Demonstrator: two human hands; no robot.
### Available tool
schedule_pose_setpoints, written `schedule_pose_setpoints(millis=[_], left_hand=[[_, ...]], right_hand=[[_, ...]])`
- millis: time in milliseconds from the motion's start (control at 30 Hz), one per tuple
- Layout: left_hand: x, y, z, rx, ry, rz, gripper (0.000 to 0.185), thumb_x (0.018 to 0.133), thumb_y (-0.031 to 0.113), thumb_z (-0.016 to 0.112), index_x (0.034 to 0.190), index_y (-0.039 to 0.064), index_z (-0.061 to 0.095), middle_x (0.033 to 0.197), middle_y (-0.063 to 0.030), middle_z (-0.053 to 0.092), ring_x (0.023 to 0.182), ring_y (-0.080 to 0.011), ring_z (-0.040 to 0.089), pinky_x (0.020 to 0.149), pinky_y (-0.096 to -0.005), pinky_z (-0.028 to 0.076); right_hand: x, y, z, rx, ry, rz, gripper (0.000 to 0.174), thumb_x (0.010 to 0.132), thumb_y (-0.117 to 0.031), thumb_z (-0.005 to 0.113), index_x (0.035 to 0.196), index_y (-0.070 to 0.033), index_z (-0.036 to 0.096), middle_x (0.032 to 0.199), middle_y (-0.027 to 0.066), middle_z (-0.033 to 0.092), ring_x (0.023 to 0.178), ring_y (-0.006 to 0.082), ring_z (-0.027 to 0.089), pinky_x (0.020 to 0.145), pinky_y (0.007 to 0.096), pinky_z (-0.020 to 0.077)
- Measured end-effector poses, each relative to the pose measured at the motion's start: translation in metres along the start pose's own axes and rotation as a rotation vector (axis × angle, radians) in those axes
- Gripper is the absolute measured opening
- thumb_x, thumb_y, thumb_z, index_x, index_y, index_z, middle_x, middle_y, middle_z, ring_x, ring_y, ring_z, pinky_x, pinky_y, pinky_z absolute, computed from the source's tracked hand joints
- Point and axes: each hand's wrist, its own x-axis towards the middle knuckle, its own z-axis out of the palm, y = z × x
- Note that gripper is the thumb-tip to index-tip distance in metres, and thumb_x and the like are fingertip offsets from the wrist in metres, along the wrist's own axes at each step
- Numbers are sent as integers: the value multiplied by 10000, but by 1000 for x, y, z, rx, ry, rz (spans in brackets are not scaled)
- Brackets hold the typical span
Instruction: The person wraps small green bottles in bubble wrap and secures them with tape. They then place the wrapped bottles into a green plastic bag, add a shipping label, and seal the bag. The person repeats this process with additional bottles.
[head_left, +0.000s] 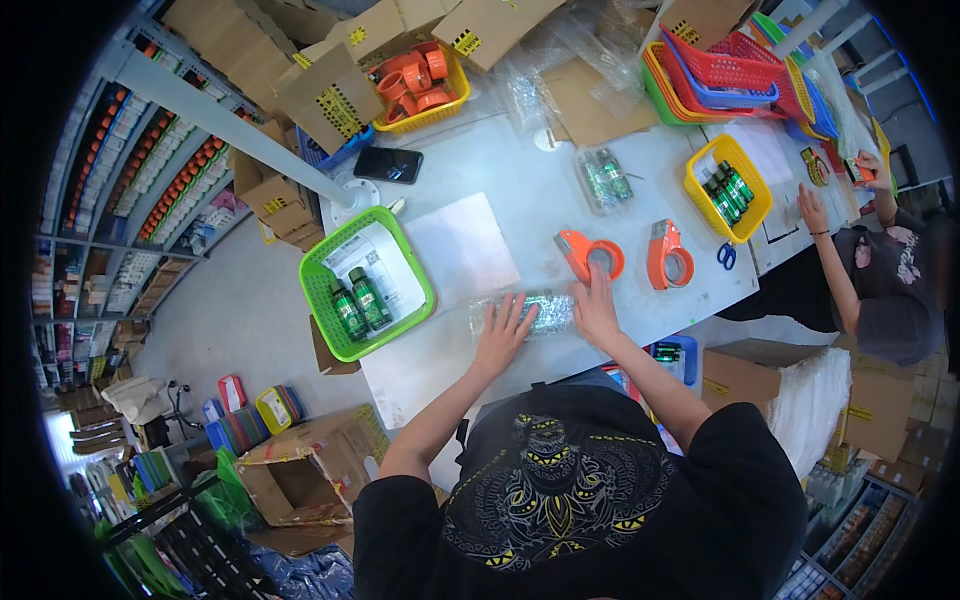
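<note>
A bubble-wrapped bundle (553, 313) with green showing through lies near the front edge of the white worktable (420, 375). My left hand (502, 336) rests flat on its left part, fingers spread. At its right end is my right hand (598, 313), its fingers extended towards an orange tape dispenser (576, 251); whether they touch the dispenser is unclear. A second orange tape dispenser (661, 255) lies further right. On the left, a green basket (319, 313) holds two green bottles (360, 304) on a printed paper. Another wrapped bundle (604, 180) sits further back.
A yellow basket (694, 191) of several green bottles and blue scissors (726, 256) lie to the right. A phone (388, 165) and metal post (247, 124) stand back left. Orange dispensers fill another yellow basket (427, 116). A co-worker (877, 262) works at the right.
</note>
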Motion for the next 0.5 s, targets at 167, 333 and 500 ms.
schedule_pose_setpoints(millis=[167, 333, 500], left_hand=[[16, 0, -6, -293, -64, -191, 756, 793, 301, 699, 1438, 113, 353, 1473, -214, 317, 1367, -396, 300, 1077, -549, 275], [47, -7, -36, -334, -92, -404, 755, 812, 324, 699, 1427, 60, 349, 1404, -231, 392, 1270, -403, 412, 1003, -511, 365], [41, -3, -34, -346, 9, -485, 920, 751, 374, 747, 1447, -6, 281, 1332, -210, 473, 1188, -380, 479, 955, -476, 391]], right_hand=[[21, 33, 10, -129, -349, 259, 323, 714, -1, 593, 1029, -66, 562, 1135, 164, 517, 1142, 375, 475, 971, 500, 354], [66, 35, -64, 210, -113, 300, 394, 660, -17, 673, 1037, -92, 584, 1016, 157, 563, 963, 341, 575, 840, 455, 451], [93, -24, -133, 501, -49, 245, 350, 688, -198, 742, 1002, -81, 642, 895, 178, 611, 792, 370, 618, 723, 415, 515]])
